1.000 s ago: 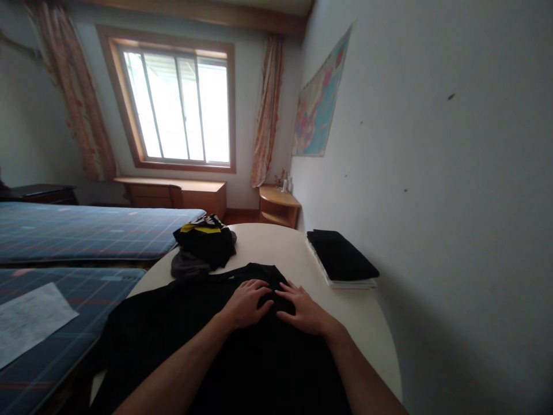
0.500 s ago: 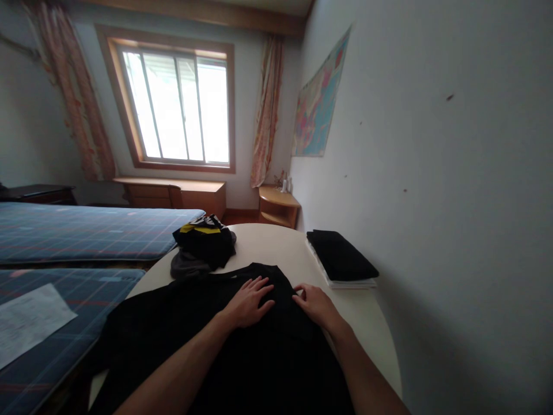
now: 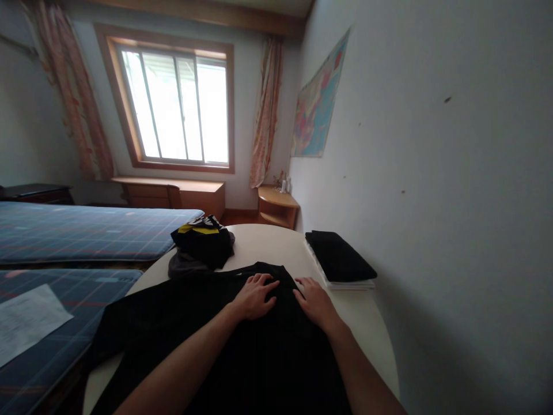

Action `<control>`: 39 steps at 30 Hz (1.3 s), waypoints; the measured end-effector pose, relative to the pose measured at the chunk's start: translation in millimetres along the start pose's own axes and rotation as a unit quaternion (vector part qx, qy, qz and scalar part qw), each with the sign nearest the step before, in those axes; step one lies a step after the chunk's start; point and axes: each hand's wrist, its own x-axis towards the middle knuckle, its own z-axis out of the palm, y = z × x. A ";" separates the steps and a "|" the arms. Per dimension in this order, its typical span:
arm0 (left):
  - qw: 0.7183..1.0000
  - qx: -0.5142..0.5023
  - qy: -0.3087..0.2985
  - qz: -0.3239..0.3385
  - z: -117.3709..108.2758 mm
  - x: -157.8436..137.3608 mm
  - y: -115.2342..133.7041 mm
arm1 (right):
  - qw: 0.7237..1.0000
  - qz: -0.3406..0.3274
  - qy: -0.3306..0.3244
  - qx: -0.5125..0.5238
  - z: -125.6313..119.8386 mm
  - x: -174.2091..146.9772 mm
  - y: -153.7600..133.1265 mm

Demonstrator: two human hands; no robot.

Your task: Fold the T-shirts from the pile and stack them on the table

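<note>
A black long-sleeved garment is spread over the round table, one sleeve reaching out to the left. My left hand lies on its upper part, palm down, with the fingers apart. At the garment's right edge rests my right hand, its fingers loosely spread and touching the cloth and the table beside it. Neither hand grips anything that I can see. Just beyond the garment, at the left, sits a crumpled pile of dark clothes with a yellow patch. A folded black cloth lies on white folded layers at the right.
The cream table stands close to the white wall on my right. Two beds with blue plaid mattresses are on the left, a paper sheet on the nearer one. A wooden corner shelf and desk stand under the window.
The garment's top edge has shifted slightly to the right, my left hand moving with it. My right hand's fingers have gone from bunched at the edge to spread.
</note>
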 end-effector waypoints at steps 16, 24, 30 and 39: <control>1.000 -0.021 -0.017 -0.008 8.6 -8.6 -5.2 | 0.994 -0.011 -0.101 -0.039 34.5 36.7 -12.8; 1.000 -0.021 -0.003 -0.002 8.7 -3.0 -9.1 | 0.985 0.125 -0.071 -0.100 -12.9 19.5 3.8; 1.000 0.002 -0.017 0.002 7.7 10.8 -10.4 | 0.979 0.135 -0.133 -0.080 -28.1 4.7 10.7; 0.990 0.118 -0.007 -0.079 7.9 30.3 8.6 | 0.976 0.148 -0.105 -0.117 -24.5 10.7 16.3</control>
